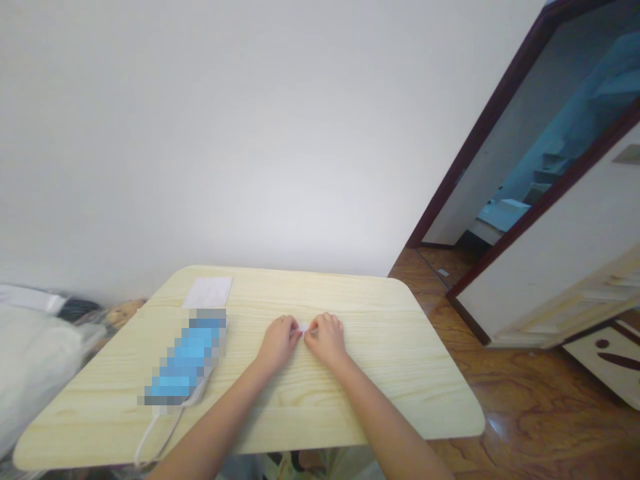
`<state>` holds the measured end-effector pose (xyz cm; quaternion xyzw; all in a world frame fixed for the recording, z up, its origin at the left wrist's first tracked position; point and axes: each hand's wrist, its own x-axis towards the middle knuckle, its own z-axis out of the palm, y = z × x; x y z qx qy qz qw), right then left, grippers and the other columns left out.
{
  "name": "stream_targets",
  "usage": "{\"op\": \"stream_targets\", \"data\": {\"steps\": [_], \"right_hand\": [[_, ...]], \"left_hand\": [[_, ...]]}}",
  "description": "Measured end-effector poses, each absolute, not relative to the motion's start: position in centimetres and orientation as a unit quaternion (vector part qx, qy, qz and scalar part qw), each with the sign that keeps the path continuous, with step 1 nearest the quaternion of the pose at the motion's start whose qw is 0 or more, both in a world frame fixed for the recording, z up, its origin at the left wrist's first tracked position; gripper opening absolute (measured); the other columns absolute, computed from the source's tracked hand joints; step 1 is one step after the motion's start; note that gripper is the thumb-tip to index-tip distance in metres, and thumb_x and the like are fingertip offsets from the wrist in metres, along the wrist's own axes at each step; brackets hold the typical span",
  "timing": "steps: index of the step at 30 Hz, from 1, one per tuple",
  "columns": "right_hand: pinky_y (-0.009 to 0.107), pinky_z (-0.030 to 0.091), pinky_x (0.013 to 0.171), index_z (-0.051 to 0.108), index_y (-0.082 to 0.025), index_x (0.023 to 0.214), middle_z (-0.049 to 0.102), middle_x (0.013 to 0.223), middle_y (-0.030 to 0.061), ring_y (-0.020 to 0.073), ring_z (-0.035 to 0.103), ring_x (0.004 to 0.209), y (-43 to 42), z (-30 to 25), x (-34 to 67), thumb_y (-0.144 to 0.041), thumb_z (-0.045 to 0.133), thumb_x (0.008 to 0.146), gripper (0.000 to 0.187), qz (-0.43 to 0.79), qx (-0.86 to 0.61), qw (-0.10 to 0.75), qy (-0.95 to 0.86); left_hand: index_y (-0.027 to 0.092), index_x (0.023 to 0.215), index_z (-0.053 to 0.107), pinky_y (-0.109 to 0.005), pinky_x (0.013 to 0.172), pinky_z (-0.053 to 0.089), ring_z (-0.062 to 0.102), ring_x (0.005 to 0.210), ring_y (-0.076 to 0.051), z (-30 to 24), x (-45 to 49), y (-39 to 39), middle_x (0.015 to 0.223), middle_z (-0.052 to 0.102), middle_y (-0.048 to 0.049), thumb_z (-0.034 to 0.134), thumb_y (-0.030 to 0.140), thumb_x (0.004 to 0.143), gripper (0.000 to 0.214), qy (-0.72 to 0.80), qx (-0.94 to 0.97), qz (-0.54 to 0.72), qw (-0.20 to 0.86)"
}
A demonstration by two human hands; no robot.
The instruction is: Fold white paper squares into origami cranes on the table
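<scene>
My left hand [278,342] and my right hand [326,339] rest side by side on the middle of a pale wooden table [380,373]. Both have their fingers curled in, and together they pinch a small white piece [303,327] between the fingertips. It is too small to name with certainty; it looks like a bit of paper. Most of it is hidden by my fingers.
A white sheet of paper [208,292] lies at the table's far left. A blue blurred object [187,359] with a white cord [157,430] lies at the left. Bedding [35,353] sits beyond the left edge. An open door [550,267] stands at the right.
</scene>
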<state>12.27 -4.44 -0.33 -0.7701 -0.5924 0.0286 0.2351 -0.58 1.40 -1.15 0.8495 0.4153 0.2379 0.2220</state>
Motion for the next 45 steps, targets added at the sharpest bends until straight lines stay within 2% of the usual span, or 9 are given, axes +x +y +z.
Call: {"op": "stream_targets", "data": {"steps": [4,11,16,21,26,31,36,39,45], "right_hand": [[0.031,0.033,0.076,0.053,-0.020,0.078,0.058,0.083,0.0029,0.0197,0.049,0.085,-4.0,-0.3,12.7,-0.023,0.058,0.066,0.013,0.068,-0.779,0.266,-0.563],[0.031,0.034,0.076,0.055,-0.021,0.078,0.059,0.086,0.0029,0.0205,0.050,0.088,-3.4,-0.4,13.1,-0.026,0.061,0.064,0.016,0.103,-0.791,0.256,-0.546],[0.031,0.033,0.077,0.057,-0.021,0.078,0.061,0.087,0.0018,0.0191,0.052,0.088,-3.0,0.0,13.6,-0.025,0.062,0.062,0.017,0.135,-0.795,0.222,-0.549],[0.027,0.035,0.071,0.058,-0.022,0.080,0.063,0.083,-0.0005,0.0156,0.055,0.083,-2.4,0.7,14.7,-0.023,0.060,0.065,0.015,0.187,-0.782,0.163,-0.571],[0.023,0.036,0.063,0.060,-0.022,0.082,0.064,0.080,-0.0018,0.0128,0.057,0.073,-2.4,1.0,15.4,-0.020,0.064,0.062,0.020,0.199,-0.758,0.162,-0.599],[0.024,0.036,0.074,0.060,-0.025,0.096,0.063,0.093,-0.0005,0.0134,0.055,0.086,-3.6,1.3,14.8,-0.017,0.057,0.071,0.027,0.163,-0.733,0.188,-0.633],[0.030,0.036,0.074,0.063,-0.022,0.091,0.061,0.089,0.0058,0.0196,0.053,0.087,-5.9,1.3,13.4,-0.029,0.054,0.077,0.018,0.055,-0.744,0.158,-0.647],[0.032,0.035,0.074,0.063,-0.020,0.085,0.060,0.087,0.0073,0.0217,0.051,0.087,-7.4,1.4,12.5,-0.032,0.052,0.079,0.018,0.009,-0.744,0.138,-0.654],[0.032,0.032,0.076,0.062,-0.020,0.087,0.059,0.086,0.0076,0.0209,0.049,0.087,-9.6,1.6,11.3,-0.029,0.046,0.083,0.019,-0.006,-0.715,0.131,-0.686]], "left_hand": [[0.017,0.077,0.053,-0.027,0.067,0.039,0.053,0.072,-0.017,-1.2,-0.5,1.8,0.074,0.058,-0.0028,0.054,0.017,0.071,0.005,0.425,0.847,0.225,0.229],[0.016,0.075,0.053,-0.026,0.064,0.038,0.054,0.072,-0.017,-1.1,-0.2,2.0,0.075,0.060,-0.0040,0.057,0.031,0.070,0.016,0.442,0.845,0.208,0.219],[0.018,0.087,0.055,-0.024,0.059,0.038,0.057,0.075,-0.017,-0.2,0.6,3.5,0.084,0.062,-0.0038,0.057,0.034,0.067,0.026,0.480,0.839,0.064,0.246],[0.019,0.074,0.061,-0.023,0.053,0.038,0.060,0.070,-0.018,0.6,1.7,6.0,0.078,0.066,-0.0036,0.067,0.036,0.051,0.029,0.470,0.845,-0.016,0.253],[0.017,0.064,0.062,-0.025,0.051,0.036,0.060,0.065,-0.021,1.5,1.5,6.6,0.071,0.066,-0.0057,0.069,0.045,0.047,0.033,0.481,0.844,-0.046,0.231],[0.019,0.075,0.060,-0.025,0.055,0.036,0.059,0.072,-0.020,1.8,0.0,4.4,0.078,0.065,-0.0045,0.061,0.051,0.059,0.036,0.502,0.844,0.010,0.186],[0.020,0.079,0.061,-0.024,0.065,0.038,0.056,0.079,-0.016,0.9,-0.7,1.5,0.083,0.061,-0.0027,0.051,0.032,0.076,0.016,0.429,0.880,0.153,0.134],[0.019,0.080,0.064,-0.025,0.072,0.039,0.055,0.083,-0.016,0.4,-0.7,0.6,0.085,0.061,-0.0042,0.045,0.021,0.079,0.020,0.363,0.906,0.165,0.140],[0.017,0.088,0.065,-0.031,0.081,0.038,0.054,0.090,-0.019,0.7,-0.9,-0.5,0.093,0.063,-0.0080,0.041,0.017,0.081,0.025,0.294,0.937,0.148,0.117]]}}
